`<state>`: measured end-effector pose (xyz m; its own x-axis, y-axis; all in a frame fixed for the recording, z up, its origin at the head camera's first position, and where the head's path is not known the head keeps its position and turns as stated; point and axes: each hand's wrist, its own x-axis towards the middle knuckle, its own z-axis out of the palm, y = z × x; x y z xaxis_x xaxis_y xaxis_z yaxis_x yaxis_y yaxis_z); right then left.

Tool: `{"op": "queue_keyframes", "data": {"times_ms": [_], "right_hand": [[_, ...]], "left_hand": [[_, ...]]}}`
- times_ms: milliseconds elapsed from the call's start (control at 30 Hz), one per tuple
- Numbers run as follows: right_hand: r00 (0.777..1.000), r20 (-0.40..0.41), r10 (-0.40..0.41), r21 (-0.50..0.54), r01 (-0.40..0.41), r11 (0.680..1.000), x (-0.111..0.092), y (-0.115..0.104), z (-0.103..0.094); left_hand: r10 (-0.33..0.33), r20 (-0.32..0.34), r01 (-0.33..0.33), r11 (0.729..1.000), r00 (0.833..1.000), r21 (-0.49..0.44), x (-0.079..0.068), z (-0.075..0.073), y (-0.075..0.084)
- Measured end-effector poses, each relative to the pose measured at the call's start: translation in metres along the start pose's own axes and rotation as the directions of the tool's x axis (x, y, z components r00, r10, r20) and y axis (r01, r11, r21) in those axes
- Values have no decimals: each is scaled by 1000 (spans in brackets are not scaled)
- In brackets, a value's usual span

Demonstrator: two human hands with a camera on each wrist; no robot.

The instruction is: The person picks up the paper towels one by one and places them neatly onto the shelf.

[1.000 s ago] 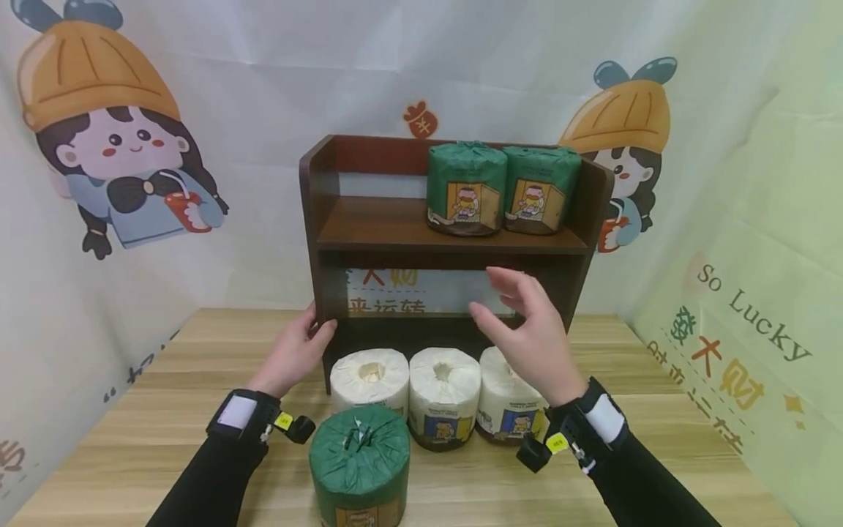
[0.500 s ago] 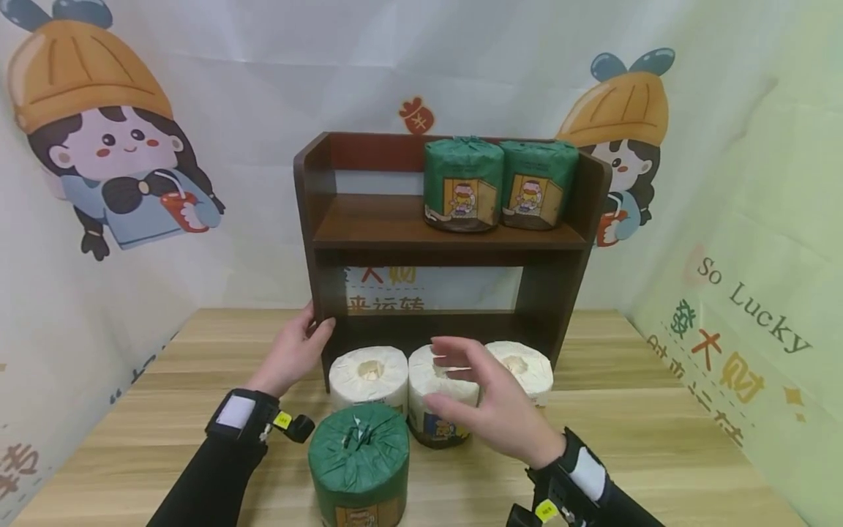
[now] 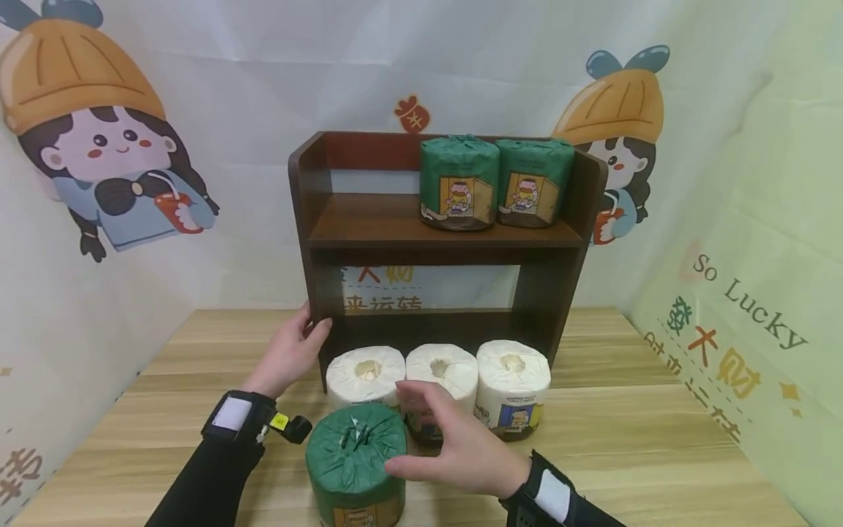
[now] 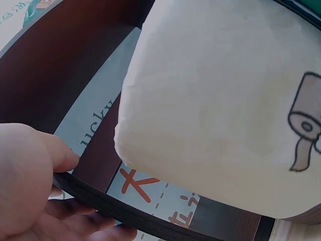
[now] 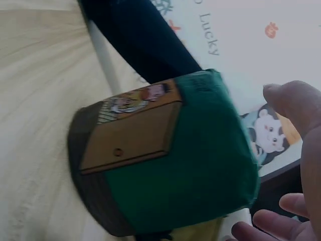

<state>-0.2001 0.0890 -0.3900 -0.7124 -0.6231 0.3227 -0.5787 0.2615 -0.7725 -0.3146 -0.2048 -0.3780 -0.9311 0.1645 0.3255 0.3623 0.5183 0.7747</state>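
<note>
My left hand (image 3: 285, 357) grips the left side panel of a small dark brown two-tier shelf (image 3: 441, 254); in the left wrist view the thumb (image 4: 62, 154) lies on one side of the panel's edge and the fingers on the other. Closest to me on the table stands a green-wrapped toilet roll (image 3: 356, 457). My right hand (image 3: 461, 450) is at its right side, thumb and fingers spread apart and holding nothing. The right wrist view has the green roll (image 5: 170, 155) beside the spread hand. I cannot tell whether the thumb touches the wrapper.
White-wrapped toilet rolls, left (image 3: 365, 369), middle (image 3: 457, 362) and right (image 3: 514, 391), stand in a row before the shelf's lower tier. Two green-wrapped rolls (image 3: 459, 183) sit on the upper tier's right half. A printed cloth (image 3: 263, 183) hangs behind the wooden table (image 3: 626, 439).
My right hand has come down and left, from before the lower tier, past the white rolls, to the front green roll. My left hand stays on the shelf's side.
</note>
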Motion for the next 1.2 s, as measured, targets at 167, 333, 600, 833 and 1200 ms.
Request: {"op": "queue_keyframes", "data": {"times_ms": [167, 333, 600, 833, 1200], "right_hand": [[999, 39, 15, 17, -16, 1000, -1, 7, 12], [992, 84, 94, 27, -96, 995, -2, 12, 26], [987, 54, 154, 74, -157, 985, -2, 18, 44], [984, 12, 177, 44, -178, 983, -2, 21, 49], [988, -5, 157, -3, -157, 988, -5, 23, 50]], "left_hand": [[0, -4, 1, 1000, 1000, 11, 0, 0, 0], [3, -10, -3, 1000, 1000, 27, 1, 0, -1], [8, -7, -8, 999, 1000, 35, 1, -1, -4], [-3, -3, 3, 999, 1000, 36, 1, 0, -4], [-1, 0, 1, 1000, 1000, 26, 3, 2, -6]]}}
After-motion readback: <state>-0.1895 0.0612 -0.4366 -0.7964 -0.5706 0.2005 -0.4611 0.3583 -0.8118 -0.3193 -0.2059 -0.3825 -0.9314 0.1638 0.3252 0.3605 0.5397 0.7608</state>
